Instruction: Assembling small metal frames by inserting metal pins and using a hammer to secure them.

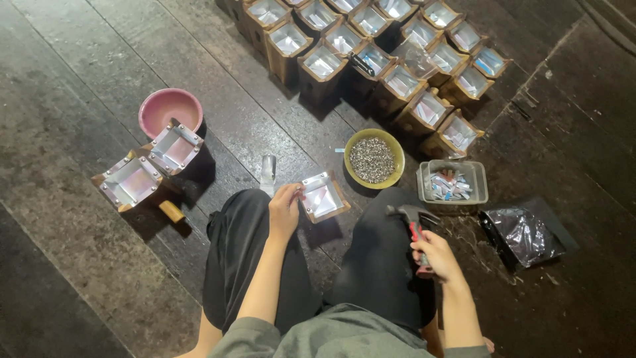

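Note:
My left hand (286, 207) grips the near-left rim of a small wooden box lined with shiny foil (322, 196), which stands on the dark plank floor between my knees. My right hand (435, 255) is closed around the red handle of a claw hammer (412, 217), its metal head raised over my right knee, a little right of the box. A yellow-green bowl of small metal tacks (373, 159) sits just beyond the box.
Several finished foil-lined boxes (391, 46) stand in rows at the top. Two more boxes (149, 166) and a pink bowl (169, 109) lie at left. A clear tray of small pieces (452, 182) and a black plastic bag (527, 232) are at right.

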